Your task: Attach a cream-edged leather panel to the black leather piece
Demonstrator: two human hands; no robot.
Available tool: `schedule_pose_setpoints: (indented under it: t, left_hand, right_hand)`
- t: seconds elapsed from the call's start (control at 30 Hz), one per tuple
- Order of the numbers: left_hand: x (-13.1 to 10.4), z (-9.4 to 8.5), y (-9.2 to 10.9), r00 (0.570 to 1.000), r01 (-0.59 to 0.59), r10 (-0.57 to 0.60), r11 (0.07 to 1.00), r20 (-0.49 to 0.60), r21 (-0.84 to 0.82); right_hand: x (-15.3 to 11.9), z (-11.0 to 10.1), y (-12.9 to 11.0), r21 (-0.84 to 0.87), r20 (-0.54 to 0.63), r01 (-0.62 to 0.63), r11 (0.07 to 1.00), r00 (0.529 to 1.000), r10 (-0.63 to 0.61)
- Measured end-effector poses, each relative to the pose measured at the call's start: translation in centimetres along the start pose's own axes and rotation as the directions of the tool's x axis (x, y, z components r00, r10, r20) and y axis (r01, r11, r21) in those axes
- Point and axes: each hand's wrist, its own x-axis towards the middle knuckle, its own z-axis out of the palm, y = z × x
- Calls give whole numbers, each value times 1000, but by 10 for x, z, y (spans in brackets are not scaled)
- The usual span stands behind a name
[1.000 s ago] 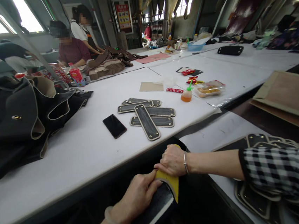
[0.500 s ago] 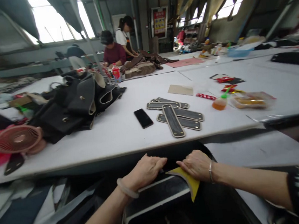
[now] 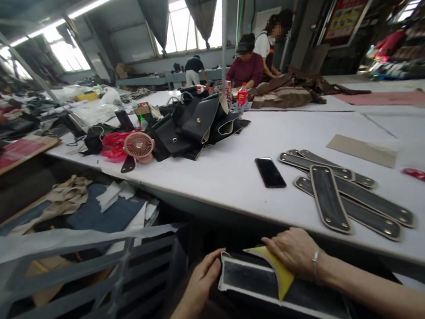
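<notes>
Taken from the black panel with white edging point(image 3: 242, 276) below the near edge of the white desk point(image 3: 230, 183), a dark phone point(image 3: 270, 172) lies on the desk at one o'clock, with a pile of black straps point(image 3: 331, 200) at two o'clock and a tan card point(image 3: 360, 150) just beyond them. A heap of black bags point(image 3: 199, 125) sits between eleven and twelve, and a pink fan point(image 3: 139, 145) stands just beside it toward ten o'clock, touching or nearly touching a red plastic bag point(image 3: 113, 148). A grey slatted crate point(image 3: 117, 284) fills nine o'clock, and the desk edge runs close past the hands at one to two o'clock. The right grip point(image 3: 296, 252) is closed on a crescent-shaped yellow piece point(image 3: 281, 268), which crosses over the panel and hides part of its upper band. The left grip point(image 3: 198, 287) has its fingers against the panel's left end; that side is dark and blurred, so whether it grasps or merely touches I cannot tell. Counted: one panel, one yellow piece, one phone, one card, one fan, at least five straps, and three people working beyond the desk at about twelve o'clock.
</notes>
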Motion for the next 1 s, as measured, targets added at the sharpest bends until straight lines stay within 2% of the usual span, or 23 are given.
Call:
schedule_pose_setpoints:
  t: [0.07,0.17,0.3,0.47,0.53,0.63,0.77,0.87,1.0]
  left_hand:
    - [4,4,10,997,-32,37,996,65,-82]
    - [5,7,10,989,-67,92,976,115,-208]
    - [-1,11,4,997,-51,58,988,49,-143]
    - [-5,14,14,999,-21,26,984,26,-178]
    - [-4,16,11,1000,-26,28,981,11,-192]
    - [-2,18,-6,999,-13,2,965,-42,-262]
    - [-1,22,-25,986,-38,-27,925,-165,-377]
    - [-2,25,-26,975,-97,5,911,-224,-402]
    - [-3,27,-21,958,-134,29,924,-284,-358]
  right_hand:
    - [17,-4,-11,1,-3,41,999,999,-41]
    - [37,-6,-22,-1,-3,92,996,996,-92]
    - [59,-6,-33,0,-3,163,987,987,-163]
    - [90,-10,-48,-1,-19,316,949,949,-316]
    - [102,-12,-52,-4,-26,398,917,917,-398]
    - [118,-14,-54,-13,-40,512,859,858,-512]
    - [134,-14,-55,-22,-61,657,753,751,-657]
    - [144,-13,-57,-29,-82,741,670,667,-741]
    - [152,-13,-60,-42,-94,811,583,578,-811]
